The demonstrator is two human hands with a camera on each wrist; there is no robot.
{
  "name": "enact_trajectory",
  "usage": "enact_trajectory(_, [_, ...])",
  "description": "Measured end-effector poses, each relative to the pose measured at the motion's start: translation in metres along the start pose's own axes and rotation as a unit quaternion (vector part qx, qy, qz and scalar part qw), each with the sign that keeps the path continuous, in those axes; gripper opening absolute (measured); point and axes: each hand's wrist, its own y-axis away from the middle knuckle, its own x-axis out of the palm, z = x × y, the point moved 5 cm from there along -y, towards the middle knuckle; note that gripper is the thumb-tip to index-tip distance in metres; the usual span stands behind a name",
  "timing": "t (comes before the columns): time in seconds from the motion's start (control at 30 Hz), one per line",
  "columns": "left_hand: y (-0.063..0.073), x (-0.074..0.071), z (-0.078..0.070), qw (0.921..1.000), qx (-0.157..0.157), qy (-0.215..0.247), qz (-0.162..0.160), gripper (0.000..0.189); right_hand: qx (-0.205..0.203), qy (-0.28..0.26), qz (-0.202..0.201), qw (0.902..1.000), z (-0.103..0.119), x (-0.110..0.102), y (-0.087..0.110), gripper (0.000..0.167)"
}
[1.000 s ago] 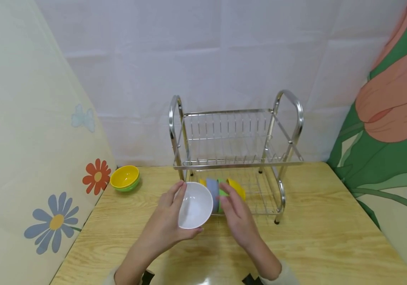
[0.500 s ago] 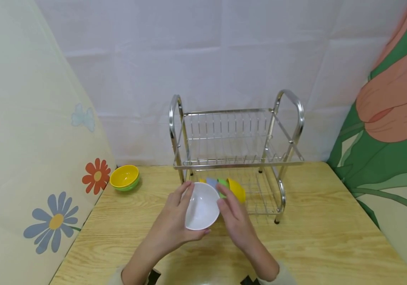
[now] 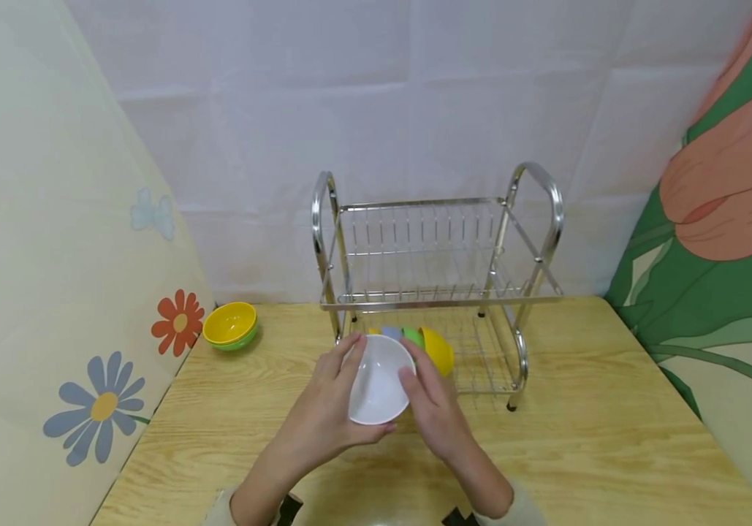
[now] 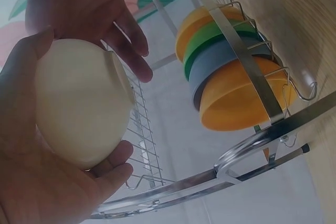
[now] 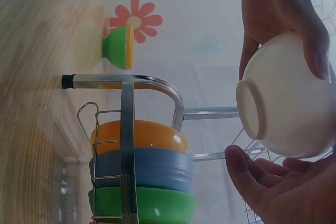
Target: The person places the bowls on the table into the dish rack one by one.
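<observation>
My left hand [image 3: 323, 402] grips a white bowl [image 3: 378, 391] by its left side, thumb low and fingers at the top of the rim. The bowl is tilted, its inside facing the head camera, in front of the rack's lower tier. My right hand [image 3: 438, 402] holds the bowl's right side, with the thumb at the rim and the fingers reaching behind. In the right wrist view the bowl's foot ring [image 5: 252, 109] shows between both hands. On the lower tier a row of bowls stands on edge: yellow [image 3: 438, 352], green [image 3: 413, 336], blue [image 3: 390, 332] and another yellow [image 5: 139, 135].
A two-tier metal dish rack [image 3: 441, 303] stands on the wooden table [image 3: 612, 409] against a white cloth backdrop. At the far left a yellow bowl [image 3: 231, 324] sits nested in a green bowl [image 3: 239, 345]. Floral panels [image 3: 104, 409] border both sides.
The white bowl and my left hand have moved slightly right. My right hand, apart from the bowl at first, has come to hold its right side.
</observation>
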Motion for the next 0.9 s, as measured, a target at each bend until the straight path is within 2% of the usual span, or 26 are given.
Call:
enact_trajectory(0.6, [-0.002, 0.008, -0.004, 1.0000, -0.001, 0.003, 0.008, 0.121, 0.014, -0.024, -0.007, 0.9996, -0.002, 0.002, 0.004, 0.044])
enact_trajectory(0.9, [-0.001, 0.012, -0.009, 0.9998, 0.015, 0.004, -0.011, 0.123, 0.040, -0.043, -0.014, 0.9982, -0.003, 0.002, 0.003, 0.043])
